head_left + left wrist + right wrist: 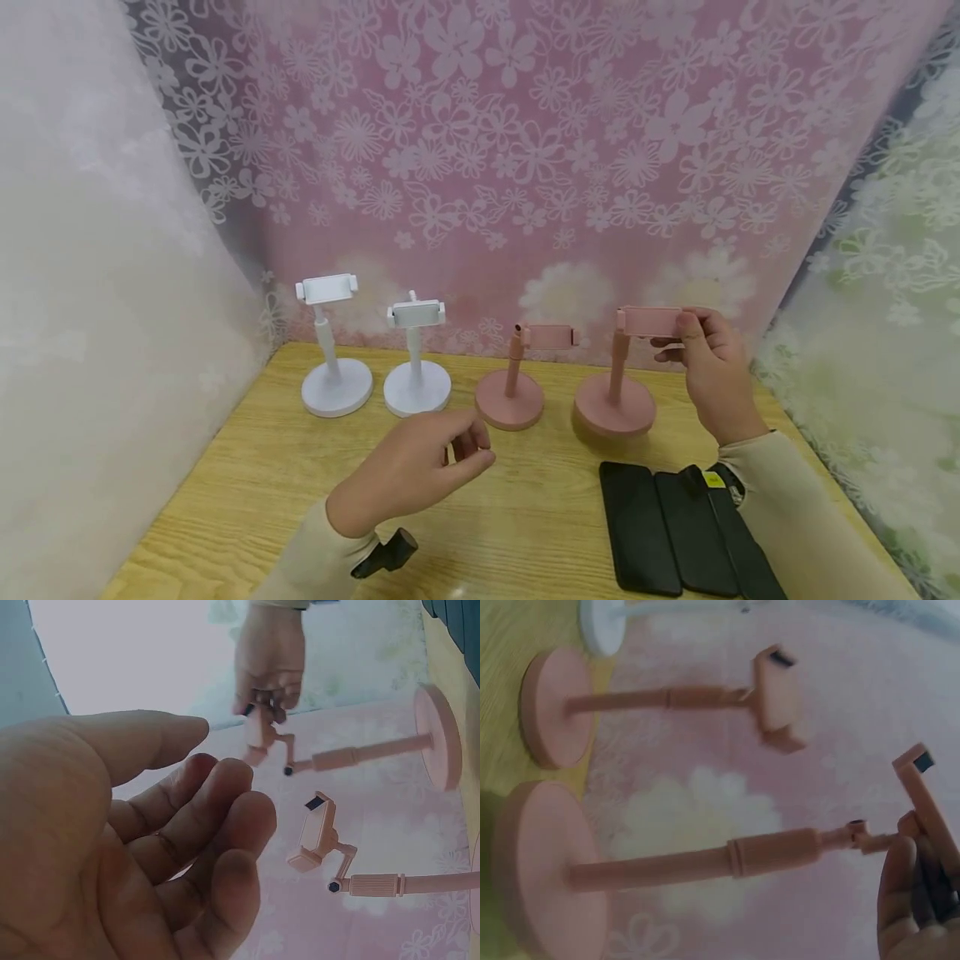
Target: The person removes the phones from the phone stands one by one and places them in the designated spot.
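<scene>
My right hand (716, 375) pinches the right end of the clamp of the rightmost pink phone stand (617, 408). In the right wrist view its fingers (900, 896) lie against the clamp's back. A shadow shows below this stand's round base; whether it is fully on the table I cannot tell. Left of it stands a second pink phone stand (510, 402), upright and untouched. My left hand (416, 467) hovers in front of the stands, fingers loosely curled and holding nothing. The left wrist view shows the thumb (161, 739) apart from the fingertips.
Two white phone stands (337, 387) (417, 390) are at the back left. Several flat black phone-like slabs (641, 525) lie side by side at the front right, partly under my right forearm. Behind the wooden table (247, 475) hangs a pink flowered cloth (465, 167).
</scene>
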The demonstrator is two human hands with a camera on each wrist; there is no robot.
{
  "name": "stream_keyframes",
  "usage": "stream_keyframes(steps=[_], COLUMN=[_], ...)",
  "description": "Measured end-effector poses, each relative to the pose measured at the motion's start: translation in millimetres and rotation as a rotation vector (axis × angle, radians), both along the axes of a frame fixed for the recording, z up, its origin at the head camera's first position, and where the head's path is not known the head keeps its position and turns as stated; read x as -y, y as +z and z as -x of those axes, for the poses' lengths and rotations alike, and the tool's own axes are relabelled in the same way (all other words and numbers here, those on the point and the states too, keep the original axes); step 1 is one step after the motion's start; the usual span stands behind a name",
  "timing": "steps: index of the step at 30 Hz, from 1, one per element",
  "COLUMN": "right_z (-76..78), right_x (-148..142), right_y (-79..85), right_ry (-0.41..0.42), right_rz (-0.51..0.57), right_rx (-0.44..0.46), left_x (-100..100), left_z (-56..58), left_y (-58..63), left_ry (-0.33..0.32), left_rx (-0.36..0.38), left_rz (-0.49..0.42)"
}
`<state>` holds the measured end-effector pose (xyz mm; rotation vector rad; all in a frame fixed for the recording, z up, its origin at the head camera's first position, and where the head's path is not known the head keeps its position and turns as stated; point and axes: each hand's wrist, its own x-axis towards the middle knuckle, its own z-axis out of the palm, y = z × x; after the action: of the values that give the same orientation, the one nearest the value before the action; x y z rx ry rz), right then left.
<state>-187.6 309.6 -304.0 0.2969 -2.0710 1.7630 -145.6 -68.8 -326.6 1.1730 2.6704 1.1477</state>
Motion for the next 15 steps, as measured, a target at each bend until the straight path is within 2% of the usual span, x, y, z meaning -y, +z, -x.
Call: stream_keyframes(steps=[4, 7, 11, 15], right_z=[20.4, 27.3, 29.2, 31.7], right_x=[-6.7, -11.3, -14.7, -11.7], right_y=[-21.9, -39.4, -59.9, -70.4], right_ry=[-0.019, -0.021, 0.016, 0.061], right_rz=[-0.079, -0.088, 0.019, 0.117], right_rx=[0.027, 0.034, 0.029, 0.029], left_x=[-0.3, -0.9, 0.7, 4.2], left_z=[1.6, 2.2, 1.6, 0.9], left_y=[0.0, 0.1, 0.7, 1.3], left_ry=[-0.028, -0.043, -0.031, -0.014], left_rx=[-0.017, -0.019, -0.025, -0.043], left_rz=[0.013, 0.022, 0.004, -0.021])
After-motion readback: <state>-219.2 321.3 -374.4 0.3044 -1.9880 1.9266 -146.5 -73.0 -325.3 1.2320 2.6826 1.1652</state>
